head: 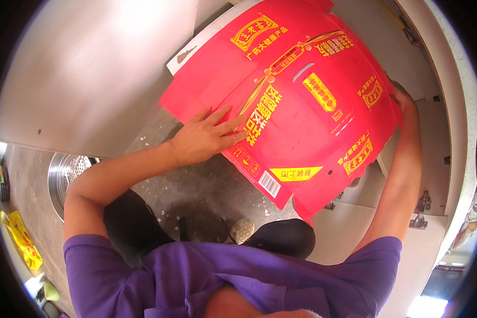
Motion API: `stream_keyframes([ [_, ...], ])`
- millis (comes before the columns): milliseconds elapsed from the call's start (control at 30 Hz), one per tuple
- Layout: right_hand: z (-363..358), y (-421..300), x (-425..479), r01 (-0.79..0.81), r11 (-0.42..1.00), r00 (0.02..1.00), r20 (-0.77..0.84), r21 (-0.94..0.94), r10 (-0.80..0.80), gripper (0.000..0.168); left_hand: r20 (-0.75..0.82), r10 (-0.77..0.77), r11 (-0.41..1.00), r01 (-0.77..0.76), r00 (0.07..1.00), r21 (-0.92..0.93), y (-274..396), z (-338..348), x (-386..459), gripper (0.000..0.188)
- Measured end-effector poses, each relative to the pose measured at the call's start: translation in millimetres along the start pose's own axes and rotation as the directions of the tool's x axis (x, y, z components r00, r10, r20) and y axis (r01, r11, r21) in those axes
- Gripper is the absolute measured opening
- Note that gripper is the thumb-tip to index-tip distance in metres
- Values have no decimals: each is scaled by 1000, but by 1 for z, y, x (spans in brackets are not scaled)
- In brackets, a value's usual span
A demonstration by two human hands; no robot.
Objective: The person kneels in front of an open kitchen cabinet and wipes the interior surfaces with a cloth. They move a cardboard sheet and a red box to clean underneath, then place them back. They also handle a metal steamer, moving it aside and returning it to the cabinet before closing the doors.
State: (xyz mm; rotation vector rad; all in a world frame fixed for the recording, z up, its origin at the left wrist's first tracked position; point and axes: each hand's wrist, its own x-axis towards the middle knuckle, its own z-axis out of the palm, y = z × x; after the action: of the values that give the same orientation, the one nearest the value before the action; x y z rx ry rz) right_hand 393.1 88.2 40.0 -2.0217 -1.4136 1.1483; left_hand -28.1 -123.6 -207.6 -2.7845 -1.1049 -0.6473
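Observation:
A large, flattened red cardboard box (302,119) with yellow printing fills the upper middle of the view, tilted inside a cabinet. My left hand (210,135) lies on its lower left part, palm down with the fingers spread over the printed face. At the right edge of the cardboard is my right hand (401,97), partly hidden behind it; its fingers are bent around that edge. A pale sheet (187,53) with a torn brown patch shows behind the upper left of the box.
White cabinet doors stand at the left (83,79) and lower right (405,246), the latter with metal hinges (421,210). A perforated steel steamer pan (69,175) and a yellow bag (22,240) are on the left. Grey floor (206,194) shows below the cardboard.

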Motion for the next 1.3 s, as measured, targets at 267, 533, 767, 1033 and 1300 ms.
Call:
stream_keyframes([
  [267, -4, 6, 13, 274, 919, 960, 136, -282, -245, 52, 122, 40, 999, -38, 992, -18, -10, -8, 14, 45],
  [533, 21, -30, -50, 370, 743, 868, -77, -558, -490, 38, -37, 191, 911, -191, 981, -366, -77, -93, 75, 62],
  [767, 53, -63, -92, 387, 653, 814, -92, -651, -573, 45, -348, 16, 996, -47, 937, -81, -178, -194, 221, 23],
  [1033, 54, -61, -101, 483, 449, 665, -18, -752, -746, 50, 617, -306, 593, 652, 726, -473, -236, -239, 291, 39],
  [1300, 53, -52, -107, 498, 518, 650, -97, -696, -754, 52, 541, -326, 675, 592, 775, -441, -224, -208, 240, 40],
])
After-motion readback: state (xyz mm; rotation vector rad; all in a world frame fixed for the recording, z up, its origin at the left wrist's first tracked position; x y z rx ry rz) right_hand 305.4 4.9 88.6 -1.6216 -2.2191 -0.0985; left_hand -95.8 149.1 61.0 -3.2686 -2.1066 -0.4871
